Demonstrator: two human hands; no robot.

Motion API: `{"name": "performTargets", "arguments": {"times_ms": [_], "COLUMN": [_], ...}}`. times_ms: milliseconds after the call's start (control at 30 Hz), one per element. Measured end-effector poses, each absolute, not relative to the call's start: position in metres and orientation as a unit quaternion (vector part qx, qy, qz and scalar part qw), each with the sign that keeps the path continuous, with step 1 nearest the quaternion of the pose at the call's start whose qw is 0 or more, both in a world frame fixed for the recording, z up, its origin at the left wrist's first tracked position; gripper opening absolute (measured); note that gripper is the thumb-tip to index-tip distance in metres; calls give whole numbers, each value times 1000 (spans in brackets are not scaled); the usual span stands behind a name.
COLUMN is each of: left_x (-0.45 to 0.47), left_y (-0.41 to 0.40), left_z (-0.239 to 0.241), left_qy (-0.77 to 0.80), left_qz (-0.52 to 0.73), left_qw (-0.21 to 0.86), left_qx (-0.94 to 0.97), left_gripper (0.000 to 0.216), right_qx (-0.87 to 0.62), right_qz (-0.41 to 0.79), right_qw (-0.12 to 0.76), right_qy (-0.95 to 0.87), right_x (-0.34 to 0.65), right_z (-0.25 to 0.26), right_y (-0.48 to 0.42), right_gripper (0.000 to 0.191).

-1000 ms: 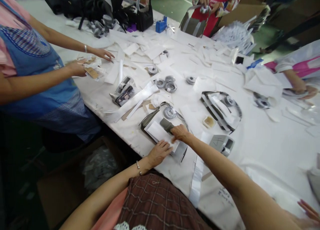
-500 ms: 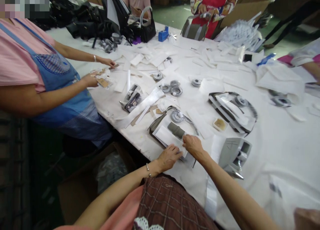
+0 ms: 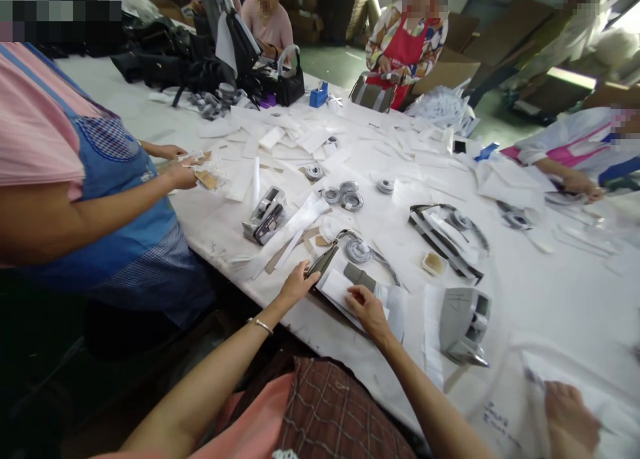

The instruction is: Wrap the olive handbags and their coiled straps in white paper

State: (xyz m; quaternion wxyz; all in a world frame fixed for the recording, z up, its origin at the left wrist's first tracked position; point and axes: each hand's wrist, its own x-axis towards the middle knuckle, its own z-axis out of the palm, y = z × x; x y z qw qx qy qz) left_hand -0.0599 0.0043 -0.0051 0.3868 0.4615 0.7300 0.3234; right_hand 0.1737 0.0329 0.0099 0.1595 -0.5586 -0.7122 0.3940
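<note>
An olive-grey handbag [image 3: 327, 260] lies flat on the table in front of me, its wrapped strap [image 3: 358, 250] coiled at the far side. My left hand [image 3: 299, 283] grips the bag's left end between thumb and fingers. On top of the bag lies a folded white paper [image 3: 336, 285], beside an olive band [image 3: 360, 276]. My right hand [image 3: 369, 310] rests over the paper's right part, fingers bent but loosely apart, with nothing visible gripped. Clear plastic film [image 3: 397, 306] sticks out to the right of the bag.
Right of me are a second grey bag [image 3: 465, 326], another wrapped bag [image 3: 445, 242] and a small dish [image 3: 434, 264]. A packed bag [image 3: 265, 214] and coiled straps [image 3: 350, 196] lie beyond. Co-workers stand around; another person's hand [image 3: 570, 416] is at lower right.
My left hand has moved from the paper's near edge to the bag's left end. My right hand has shifted left and loosened its fingers over the paper. The view has tilted up.
</note>
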Motion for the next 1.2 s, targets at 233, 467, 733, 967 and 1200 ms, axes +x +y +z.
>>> {"name": "performTargets", "arguments": {"times_ms": [233,467,733,967,1200], "left_x": [-52,-38,-28,-40,-53], "left_y": [8,-15,-24,-22,-31], "left_z": [-25,-35,-52,-55,-54], "left_qy": [690,633,671,643,632], "left_qz": [293,290,329,302,314], "left_qw": [558,619,487,516,393], "left_qx": [357,363,452,478,589], "left_gripper": [81,95,83,78,87], "right_qx": [-520,-491,-509,-435,-436], "right_qz": [362,292,258,251,235], "right_qw": [216,210,156,138,153], "right_qy": [-743,-793,-806,-854,-855], "right_x": [145,186,172,177,177], "right_z": [1,-11,-30,-28,-33], "right_y": [25,4,-4,-13,-1], "right_gripper": [28,35,30,60,57]}}
